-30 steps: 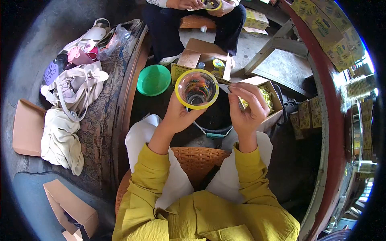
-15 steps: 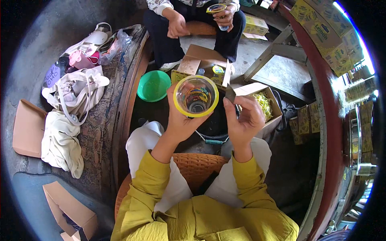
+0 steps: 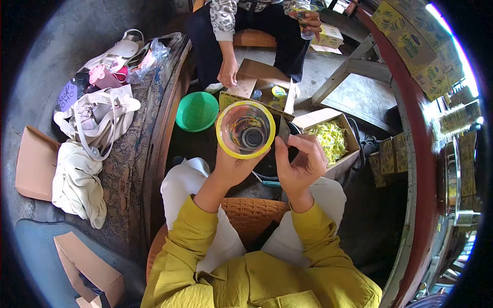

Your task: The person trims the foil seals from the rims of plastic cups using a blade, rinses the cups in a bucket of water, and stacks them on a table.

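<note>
My left hand (image 3: 232, 167) is wrapped round a clear plastic cup (image 3: 246, 105) with a yellow rim, its mouth facing me. Printed colours show through the cup's wall. Between the thumb and fingers of my right hand (image 3: 304, 163) I pinch a small grey blade (image 3: 283, 128), its pointed end up. The blade stands close to the right side of the yellow rim; whether they touch I cannot tell.
An open carton (image 3: 267, 92) with cups stands ahead, beside a green basin (image 3: 197, 112). Yellow strips fill another box (image 3: 343, 163) to the right. Opposite, a person's hand (image 3: 227, 72) reaches near the carton; the other hand (image 3: 310, 23) holds a cup. Bags (image 3: 92, 115) lie left.
The cup has tilted and moved slightly left and down. My right hand has shifted left with the blade. The person opposite has lowered one hand toward the carton and moved the held cup right.
</note>
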Tool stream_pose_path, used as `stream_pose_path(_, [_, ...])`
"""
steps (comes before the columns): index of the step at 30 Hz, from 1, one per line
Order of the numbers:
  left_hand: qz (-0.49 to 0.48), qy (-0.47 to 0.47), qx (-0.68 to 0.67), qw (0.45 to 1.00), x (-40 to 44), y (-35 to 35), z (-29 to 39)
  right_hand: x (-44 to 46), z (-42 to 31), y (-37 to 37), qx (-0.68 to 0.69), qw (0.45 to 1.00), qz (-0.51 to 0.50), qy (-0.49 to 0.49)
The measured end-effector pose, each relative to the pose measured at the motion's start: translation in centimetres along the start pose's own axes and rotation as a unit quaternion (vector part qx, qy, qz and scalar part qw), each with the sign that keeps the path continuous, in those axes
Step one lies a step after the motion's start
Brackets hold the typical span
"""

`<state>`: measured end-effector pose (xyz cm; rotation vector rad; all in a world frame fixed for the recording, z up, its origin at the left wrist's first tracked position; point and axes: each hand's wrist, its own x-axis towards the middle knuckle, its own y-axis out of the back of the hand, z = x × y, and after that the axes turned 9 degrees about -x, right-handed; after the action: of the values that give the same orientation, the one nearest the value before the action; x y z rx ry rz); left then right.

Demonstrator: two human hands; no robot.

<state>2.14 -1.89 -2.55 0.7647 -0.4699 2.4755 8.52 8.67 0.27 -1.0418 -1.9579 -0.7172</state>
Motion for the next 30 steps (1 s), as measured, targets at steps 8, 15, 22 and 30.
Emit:
stream_pose_path(8, [0.007, 0.008, -0.015, 1.0, 0.2, -0.1, 0.3, 0.0, -0.2, 0.0, -0.016, 1.0, -0.004, 0.013])
stream_pose_path(15, [0.015, 0.051, -0.011, 0.999, -0.4, 0.0, -0.5, -0.1, -0.3, -0.2, -0.029, 0.999, 0.005, 0.024])
stream_pose_path(22, [0.014, 0.035, 0.015, 0.999, -0.4, -0.3, -0.5, -0.1, -0.4, -0.1, -0.076, 0.997, 0.022, 0.025])
stream_pose_path(30, [-0.028, 0.03, 0.034, 0.999, -0.1, 0.2, -0.4, 0.3, -0.3, 0.2, -0.088, 0.996, 0.016, 0.018])
